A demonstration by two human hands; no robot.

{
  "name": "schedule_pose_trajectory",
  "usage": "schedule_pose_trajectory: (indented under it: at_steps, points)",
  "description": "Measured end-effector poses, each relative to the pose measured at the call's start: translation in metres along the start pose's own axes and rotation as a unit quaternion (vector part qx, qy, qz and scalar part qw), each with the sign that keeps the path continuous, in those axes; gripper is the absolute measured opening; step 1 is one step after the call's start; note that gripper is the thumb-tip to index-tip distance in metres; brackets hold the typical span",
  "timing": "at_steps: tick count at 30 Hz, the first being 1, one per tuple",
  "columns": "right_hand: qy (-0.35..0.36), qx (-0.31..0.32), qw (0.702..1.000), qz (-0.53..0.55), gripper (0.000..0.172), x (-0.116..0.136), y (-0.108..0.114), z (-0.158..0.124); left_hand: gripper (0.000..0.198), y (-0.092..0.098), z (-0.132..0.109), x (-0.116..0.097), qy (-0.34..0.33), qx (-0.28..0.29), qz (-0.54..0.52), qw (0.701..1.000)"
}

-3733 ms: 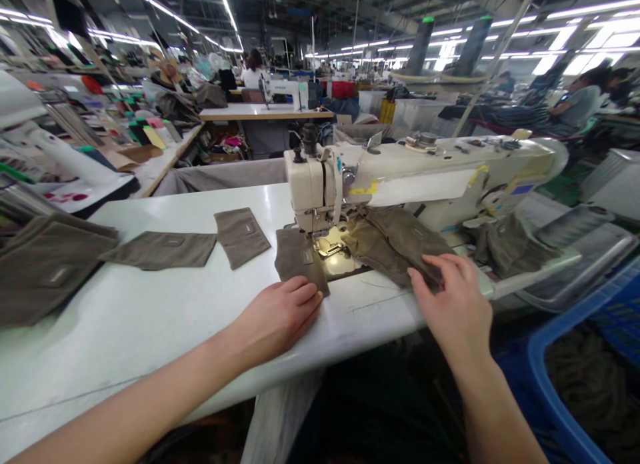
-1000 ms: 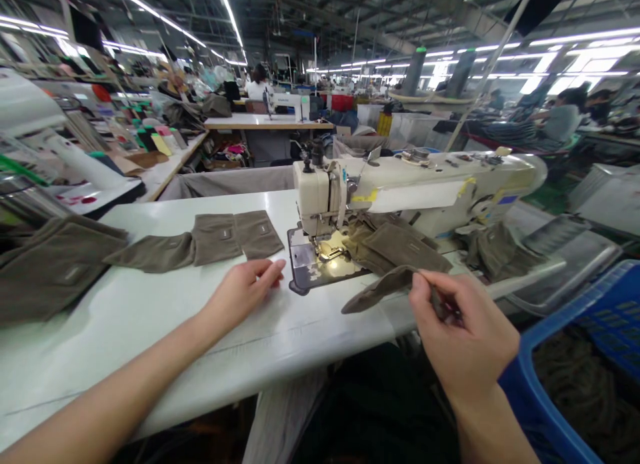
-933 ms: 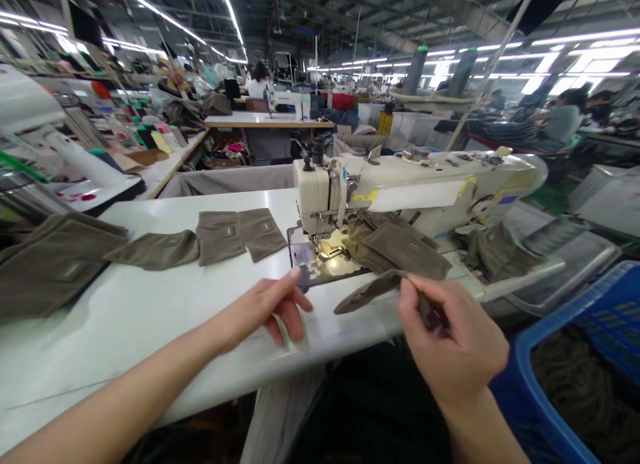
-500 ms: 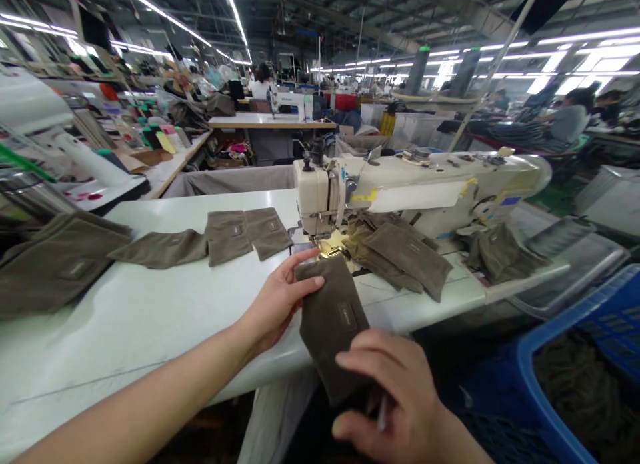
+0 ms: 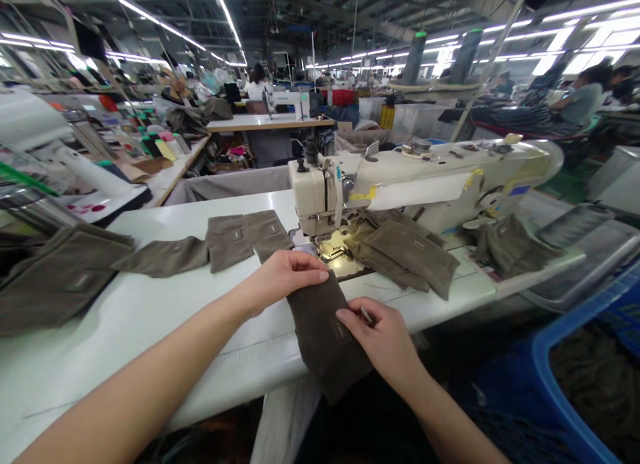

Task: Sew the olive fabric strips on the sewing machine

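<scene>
Right hand (image 5: 383, 337) has come up off the bottom end of the dark fabric piece (image 5: 320, 317) since half a second ago; those fingers were spread and blurry down there, and now they're pinched at its right side, beside the little tag. Left hand (image 5: 275, 277) has stayed at the top end, just with a tighter grip near the corner. Biggest stuff first: pale counter (image 5: 135, 311) across the middle, cream sewing machine (image 5: 440, 159) sitting on it, blue basket (image 5: 545, 357) down on the right with dark cloth inside. Over on the left there's a stack of similar pieces (image 5: 55, 277), then a row of flat ones (image 5: 230, 241) running toward the machine, and a loose pile (image 5: 415, 247) to the right of the needle. As for the one being held, its top end is in front of the lit metal plate (image 5: 345, 251) and the bottom hangs past the counter's front edge. Both sets of fingers are narrow and holding that same piece, so imo it's under better control than with the loose right hand, though it looks like handling, not stitching, at this point. Smallest bits: the tag (image 5: 343, 329) faces up, and something grey and metallic-looking (image 5: 367, 315) pokes out of the right hand, can't tell what it is.
</scene>
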State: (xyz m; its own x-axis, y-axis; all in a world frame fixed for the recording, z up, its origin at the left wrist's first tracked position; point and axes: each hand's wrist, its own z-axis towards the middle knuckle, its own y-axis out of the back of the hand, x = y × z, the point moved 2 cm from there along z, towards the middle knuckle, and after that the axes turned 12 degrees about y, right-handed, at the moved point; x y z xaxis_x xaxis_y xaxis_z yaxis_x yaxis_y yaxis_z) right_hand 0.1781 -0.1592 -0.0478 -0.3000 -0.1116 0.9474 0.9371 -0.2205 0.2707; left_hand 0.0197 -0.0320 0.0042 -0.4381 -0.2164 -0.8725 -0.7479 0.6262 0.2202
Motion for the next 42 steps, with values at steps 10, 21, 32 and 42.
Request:
schedule_pose_trajectory:
  at_steps: [10,21,32,42]
  points:
    - [-0.01,0.016,0.998,-0.059,0.032,-0.024,0.01,-0.025,0.028,0.028,0.047,0.02,-0.05,-0.159,0.181,0.969]
    - [0.169,0.037,0.975,-0.141,0.014,-0.01,0.003,-0.028,0.015,0.023,0.07,0.019,-0.098,-0.189,0.336,0.918]
    - [0.316,0.066,0.923,-0.208,0.029,-0.02,0.003,-0.027,0.012,0.022,0.076,0.016,-0.041,-0.228,0.359,0.904]
    - [0.299,0.082,0.917,-0.251,0.029,-0.014,0.001,-0.025,0.014,0.021,0.074,0.017,-0.019,-0.254,0.358,0.898]
